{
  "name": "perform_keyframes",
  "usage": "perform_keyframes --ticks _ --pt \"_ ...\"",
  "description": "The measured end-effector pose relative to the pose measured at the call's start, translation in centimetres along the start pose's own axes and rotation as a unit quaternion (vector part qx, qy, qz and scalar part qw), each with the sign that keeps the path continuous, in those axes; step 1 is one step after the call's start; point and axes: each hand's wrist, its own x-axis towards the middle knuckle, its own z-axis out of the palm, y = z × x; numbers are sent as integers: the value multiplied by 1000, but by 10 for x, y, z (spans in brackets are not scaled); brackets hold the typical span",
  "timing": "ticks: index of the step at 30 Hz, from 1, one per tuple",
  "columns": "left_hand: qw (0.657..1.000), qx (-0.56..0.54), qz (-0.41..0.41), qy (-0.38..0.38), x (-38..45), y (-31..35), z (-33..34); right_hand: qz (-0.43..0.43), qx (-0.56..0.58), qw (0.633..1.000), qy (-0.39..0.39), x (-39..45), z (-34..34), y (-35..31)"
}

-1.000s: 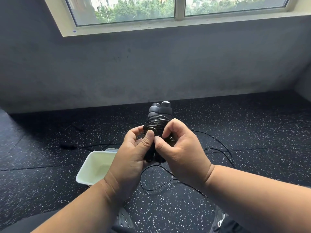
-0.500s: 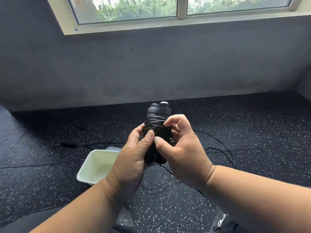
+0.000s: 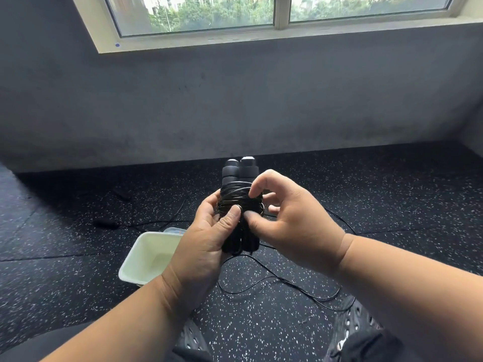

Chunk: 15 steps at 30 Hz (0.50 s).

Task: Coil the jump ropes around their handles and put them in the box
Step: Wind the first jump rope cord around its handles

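jump rope (image 3: 239,202), black, coiled round paired handles (image 3: 240,169)

A window (image 3: 274,17) with a pale frame sits high in the grey wall (image 3: 235,105); below the wall spreads black speckled rubber flooring (image 3: 392,199).

One view only, head-mounted, as I read it: looks forward and down from close above the box (image 3: 146,257), facing the window (image 3: 274,14) beyond it; floor (image 3: 78,270) around box.
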Motion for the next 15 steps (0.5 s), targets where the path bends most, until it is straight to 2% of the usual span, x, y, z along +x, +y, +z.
perform_keyframes --ticks 4,8,11,15 --pt "1000 11 6 1 0 -6 -1 -39 -136 990 -10 1 -8 -1" --pt "1000 8 14 1 2 -7 -2 -148 -286 945 50 -3 -6 -1" --pt "1000 0 12 -16 5 -6 -1 -211 -332 915 91 -7 0 1" --pt "999 38 -3 -9 5 -11 -3 -216 -332 917 58 -3 5 8"
